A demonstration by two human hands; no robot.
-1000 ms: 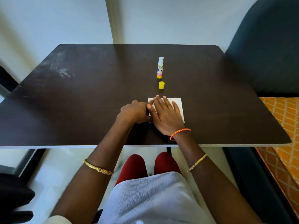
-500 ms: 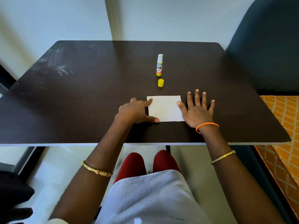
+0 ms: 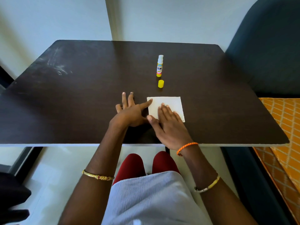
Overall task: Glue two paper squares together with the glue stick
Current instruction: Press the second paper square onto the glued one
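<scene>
1. A dark brown table (image 3: 81, 103) is seen from above; it fills the middle of the view, and faint pale scuffs are borne on its far left part.
2. A dark teal chair (image 3: 267, 54) is placed at the table's right far corner, and an orange patterned cloth (image 3: 284, 127) is seen beyond the table's right edge.
3. The white paper squares (image 3: 172, 104) are laid flat on the table, slightly right of its middle and nearer its front edge; only one sheet outline can be told.
4. The right hand (image 3: 170, 125) is laid flat on the paper's near left part, fingers straight and close together. An orange braided wristband (image 3: 186, 147) is worn on that wrist.
5. The left hand (image 3: 129, 112) is rested on the table just left of the paper, fingers spread wide; the paper's far left corner is touched by its forefinger.
6. The uncapped glue stick (image 3: 159, 66) is stood upright on the table, beyond the paper.
7. Its yellow cap (image 3: 160, 83) is set on the table between stick and paper, apart from both.
</scene>
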